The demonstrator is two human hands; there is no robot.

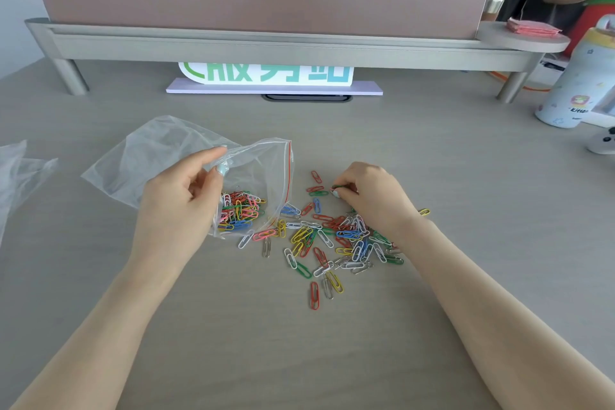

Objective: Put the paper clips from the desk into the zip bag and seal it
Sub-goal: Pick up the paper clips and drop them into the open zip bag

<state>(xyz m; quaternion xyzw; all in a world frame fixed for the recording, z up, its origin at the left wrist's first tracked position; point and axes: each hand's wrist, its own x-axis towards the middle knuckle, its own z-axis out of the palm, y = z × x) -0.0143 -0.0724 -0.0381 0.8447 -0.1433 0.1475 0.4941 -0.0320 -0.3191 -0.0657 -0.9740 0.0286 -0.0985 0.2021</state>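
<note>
My left hand (181, 200) pinches the upper lip of the zip bag (159, 163), thumb and fingers curled on the clear plastic near its mouth, so the mouth gapes toward the right. Bag's red zip strip (289, 173) runs along the open edge, unsealed. Bag lies on the counter (466, 150), left of centre, body trailing far-left. Inside, near the mouth: a clump of mixed-colour clips (240, 210).

My right hand (369, 196) is knuckles-up on the counter, right of the bag, fingers curled narrow and pinching a green paper clip (337, 187) at the fingertips.

Loose paper clips (332, 240) are scattered on the counter between and near both hands: red, green, blue, yellow, white, silver, pink. Densest pile sits just under my right wrist; a few strays lie nearer me, one red clip (314, 295) nearest. A couple touch the bag's lower edge.

Far side: monitor riser (266, 43) with a sign (266, 75) beneath it. Far right: a white patterned bottle (577, 83). More crumpled clear plastic (16, 173) at the left edge.
</note>
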